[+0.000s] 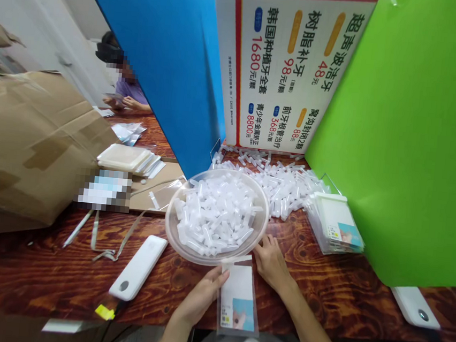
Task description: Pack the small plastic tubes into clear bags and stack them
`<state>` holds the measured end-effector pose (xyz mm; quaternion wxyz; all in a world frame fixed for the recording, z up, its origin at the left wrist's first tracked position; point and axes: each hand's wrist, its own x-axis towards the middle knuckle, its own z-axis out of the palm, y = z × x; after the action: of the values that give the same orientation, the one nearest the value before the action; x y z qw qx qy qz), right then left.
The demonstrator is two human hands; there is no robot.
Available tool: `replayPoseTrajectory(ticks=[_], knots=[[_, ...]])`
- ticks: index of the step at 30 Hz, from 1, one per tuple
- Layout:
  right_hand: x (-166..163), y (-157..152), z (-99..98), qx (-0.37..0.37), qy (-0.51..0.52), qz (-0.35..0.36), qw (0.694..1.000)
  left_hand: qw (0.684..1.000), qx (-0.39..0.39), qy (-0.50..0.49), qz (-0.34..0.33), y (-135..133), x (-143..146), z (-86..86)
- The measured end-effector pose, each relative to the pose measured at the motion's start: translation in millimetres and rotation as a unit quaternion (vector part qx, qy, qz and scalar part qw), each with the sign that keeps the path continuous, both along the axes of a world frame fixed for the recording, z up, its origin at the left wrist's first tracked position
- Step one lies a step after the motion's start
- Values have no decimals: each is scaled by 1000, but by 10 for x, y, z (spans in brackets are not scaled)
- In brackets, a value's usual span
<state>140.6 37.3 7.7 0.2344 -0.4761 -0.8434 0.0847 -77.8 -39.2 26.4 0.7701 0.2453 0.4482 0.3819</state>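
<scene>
My left hand (pixel 205 292) is closed on the upper left edge of a clear plastic sleeve (pixel 239 296), thumb on top. Inside the sleeve is a white card with a blue picture at its lower end. Beside the sleeve's top right corner is my right hand (pixel 273 264), fingers curled close to the bowl's rim. Its fingertips are partly hidden, so what they pinch, if anything, does not show. Right in front of both hands stands a clear round bowl (pixel 168 229), heaped with small white translucent plastic tubes (pixel 216 213).
More loose tubes (pixel 286 190) lie behind the bowl, between blue (pixel 176 42), printed and green (pixel 408 140) boards. Filled sleeves (pixel 333 224) are stacked at right. White power banks (pixel 138 268) lie on the table. At left are a cardboard box (pixel 32 147) and another person (pixel 129 86).
</scene>
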Motion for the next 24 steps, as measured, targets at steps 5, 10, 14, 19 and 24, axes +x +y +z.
replayPoseTrajectory(ticks=[5,10,14,19,24], knots=[[23,-29,-37,2,-16,11,1000,998,38,-18,-48,-17,34,33],[181,-76,80,-141,213,34,966,994,83,-22,-63,-8,102,39],[334,-179,137,-292,437,68,848,995,90,-14,-50,35,165,-2],[250,-245,-20,-399,583,8,708,996,57,-5,-66,94,230,-32],[62,-329,73,-328,474,-5,817,994,81,-2,-69,110,230,7]])
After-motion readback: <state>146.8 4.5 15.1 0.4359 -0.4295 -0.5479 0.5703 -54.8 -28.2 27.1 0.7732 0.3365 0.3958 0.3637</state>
